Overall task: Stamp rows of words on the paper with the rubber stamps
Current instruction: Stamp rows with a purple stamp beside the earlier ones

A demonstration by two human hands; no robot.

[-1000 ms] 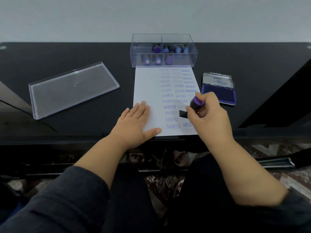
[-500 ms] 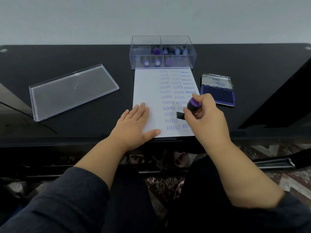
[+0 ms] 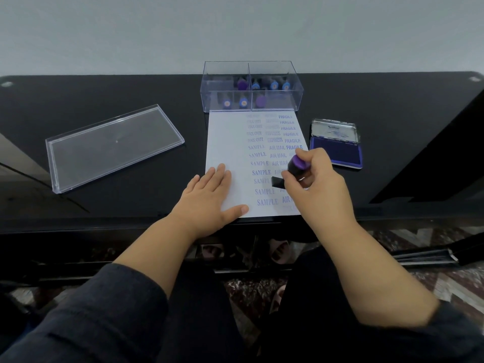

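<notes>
A white sheet of paper [image 3: 230, 132] lies on the black table, printed with columns of blue words such as SAMPLE, AIR MAIL and FRAGILE. My left hand [image 3: 209, 197] rests flat on the sheet's lower left part, fingers straight. My right hand [image 3: 317, 184] grips a rubber stamp [image 3: 297, 167] with a purple cap and black body, its base down on the paper's right column. An open blue ink pad [image 3: 336, 150] sits just right of the sheet.
A clear divided box [image 3: 296, 85] holding several more stamps stands at the paper's far edge. Its clear lid [image 3: 112, 148] lies on the table [image 3: 78, 100] to the left. The table's front edge runs just below my hands.
My right hand with the stamp has shifted slightly left and down along the right column. My left hand has stayed flat on the paper.
</notes>
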